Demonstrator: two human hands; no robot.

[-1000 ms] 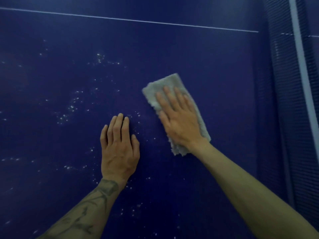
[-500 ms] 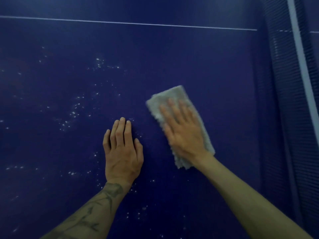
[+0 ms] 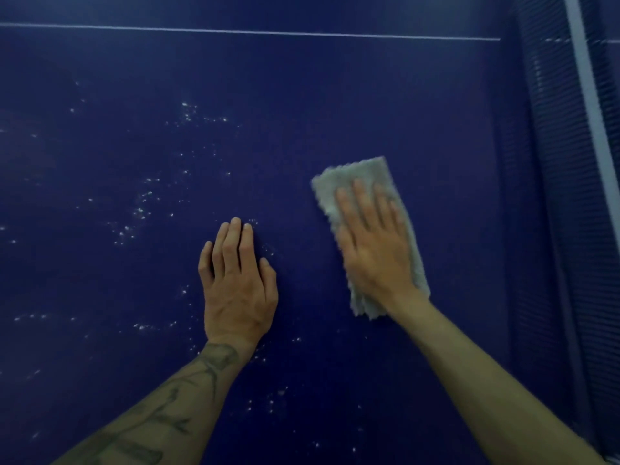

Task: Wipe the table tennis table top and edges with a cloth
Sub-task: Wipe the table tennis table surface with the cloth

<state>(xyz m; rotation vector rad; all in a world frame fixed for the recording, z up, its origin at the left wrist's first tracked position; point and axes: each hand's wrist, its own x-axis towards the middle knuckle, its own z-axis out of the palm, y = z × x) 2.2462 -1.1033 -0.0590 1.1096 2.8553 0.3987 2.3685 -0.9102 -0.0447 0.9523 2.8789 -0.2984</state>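
The dark blue table tennis table top (image 3: 369, 105) fills the view. A folded grey cloth (image 3: 355, 177) lies flat on it right of centre. My right hand (image 3: 375, 250) presses down on the cloth with straight, spread fingers, covering most of its middle. My left hand (image 3: 236, 283) rests flat on the bare table just left of the cloth, fingers straight and together, holding nothing. White specks of dust (image 3: 137, 209) are scattered over the surface to the left of and below my left hand.
A thin white line (image 3: 251, 32) crosses the table near the top of the view. The net (image 3: 553, 162) with its white top band (image 3: 590, 105) runs down the right side, close to the cloth.
My right hand has slid the cloth to the right, toward the net. My left hand has stayed planted on the table.
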